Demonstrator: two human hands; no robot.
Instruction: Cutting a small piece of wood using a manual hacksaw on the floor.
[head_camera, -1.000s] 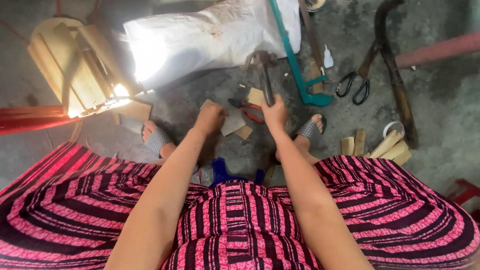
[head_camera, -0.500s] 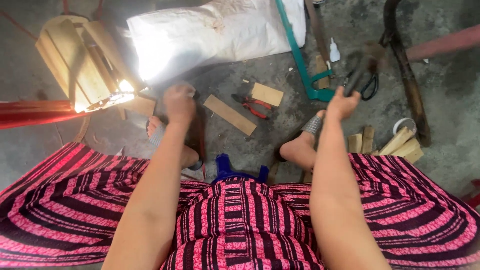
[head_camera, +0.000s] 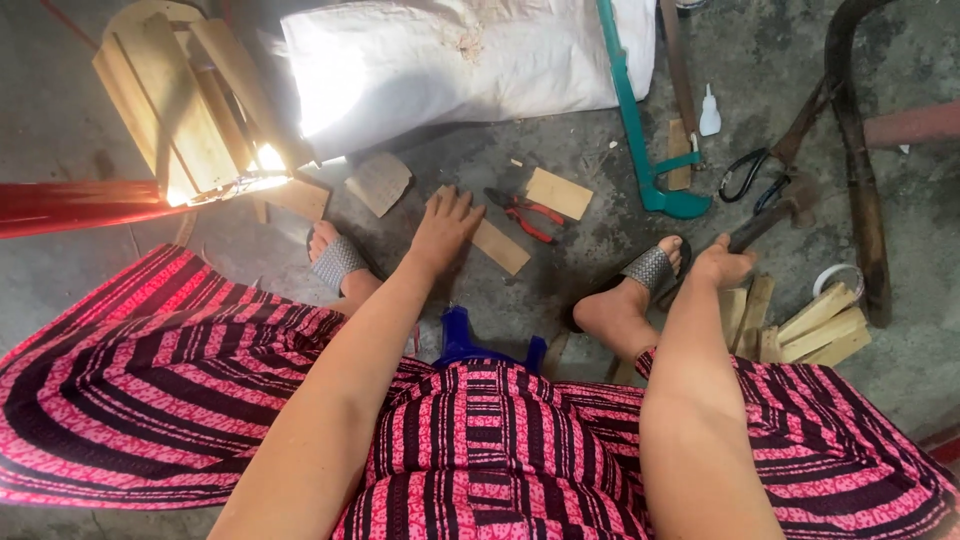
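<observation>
Now, head view: left hand lies spread, grip wide, pinning the wooden strip flat on the floor. Right hand, grip closed round a hammer, held beside the sandalled foot.

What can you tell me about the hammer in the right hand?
The hammer has a dark, slim handle, seemingly wood, and a dull grey-brown metal head at its far end, blurred in this view. The right hand grips the lower end of the handle, so the tool points up and away to the right, tilted, with its head raised over the concrete floor near the black-handled scissors. Whether the head touches anything cannot be told. Only the hand touches the handle.
</observation>
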